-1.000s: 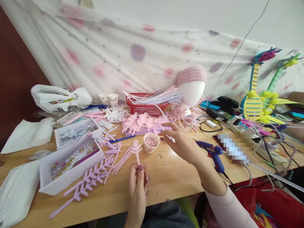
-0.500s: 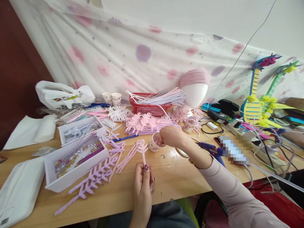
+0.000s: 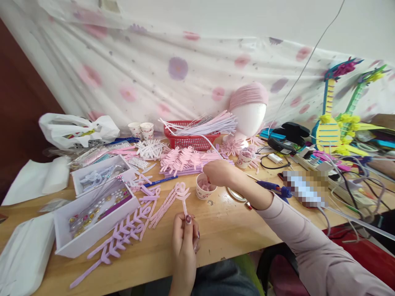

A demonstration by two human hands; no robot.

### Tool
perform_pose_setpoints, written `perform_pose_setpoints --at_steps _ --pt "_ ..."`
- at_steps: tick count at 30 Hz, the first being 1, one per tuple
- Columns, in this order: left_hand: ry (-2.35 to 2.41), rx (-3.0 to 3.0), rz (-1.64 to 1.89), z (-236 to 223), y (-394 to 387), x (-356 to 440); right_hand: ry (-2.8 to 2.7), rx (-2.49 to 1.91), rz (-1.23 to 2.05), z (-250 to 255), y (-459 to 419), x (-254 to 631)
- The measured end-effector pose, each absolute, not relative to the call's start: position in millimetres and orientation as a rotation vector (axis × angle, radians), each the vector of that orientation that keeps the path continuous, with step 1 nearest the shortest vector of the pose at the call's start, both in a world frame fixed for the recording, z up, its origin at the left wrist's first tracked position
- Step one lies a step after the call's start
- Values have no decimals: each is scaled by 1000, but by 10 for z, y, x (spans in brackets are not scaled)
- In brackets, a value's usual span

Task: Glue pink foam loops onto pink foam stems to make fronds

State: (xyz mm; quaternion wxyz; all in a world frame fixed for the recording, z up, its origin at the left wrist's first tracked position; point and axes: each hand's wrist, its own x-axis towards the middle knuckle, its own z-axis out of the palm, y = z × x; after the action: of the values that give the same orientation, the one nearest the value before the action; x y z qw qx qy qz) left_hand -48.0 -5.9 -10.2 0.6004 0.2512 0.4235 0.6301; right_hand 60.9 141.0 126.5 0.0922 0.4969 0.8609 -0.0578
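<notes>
My left hand (image 3: 185, 238) pinches the lower stem of a pink pipe-cleaner sprig (image 3: 182, 192), held upright with a loop at its top and small side leaves. At the paper cup (image 3: 206, 195), my right hand (image 3: 219, 172) is bent over the rim with its fingertips down inside. Short pink pieces (image 3: 205, 183) fill part of that cup; the right fingers are hidden, so their grip is not visible. Twisted pink pipe cleaners (image 3: 163, 209) lie left of the sprig, beside purple leafy branches (image 3: 123, 234).
Behind the cup are a stack of pink sprigs (image 3: 179, 159) and a red basket (image 3: 191, 142) of pipe cleaners. White boxes (image 3: 98, 222) of beads stand left. A blue glue gun (image 3: 274, 187), a phone (image 3: 305, 189) and cables lie right. A foam head (image 3: 250, 117) stands at the back.
My right hand has gone from above the table beside the cup into the cup, its fingers curling down. The left hand keeps its pinch on the sprig. The view has shifted slightly.
</notes>
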Motion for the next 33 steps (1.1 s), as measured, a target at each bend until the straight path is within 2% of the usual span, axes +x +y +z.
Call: perform_pose_setpoints --at_steps 8,13,19,23,25,33 --pt "976 553 1470 -90 -78 -489 2644 1612 -62 1428 1224 900" --pt "996 525 1519 -57 -77 -470 2961 1650 -607 1164 1103 1105" --pt "1026 551 1551 -65 -63 -449 2886 1678 -997 957 1168 1178" --pt "1060 532 1554 -14 -73 -437 2766 1656 -1621 838 1261 1204" --pt "1069 523 1553 8 -75 -436 2714 1686 -1825 776 1279 1204" --pt "1084 538 1526 7 -79 -435 2867 1737 -1937 659 1309 1162"
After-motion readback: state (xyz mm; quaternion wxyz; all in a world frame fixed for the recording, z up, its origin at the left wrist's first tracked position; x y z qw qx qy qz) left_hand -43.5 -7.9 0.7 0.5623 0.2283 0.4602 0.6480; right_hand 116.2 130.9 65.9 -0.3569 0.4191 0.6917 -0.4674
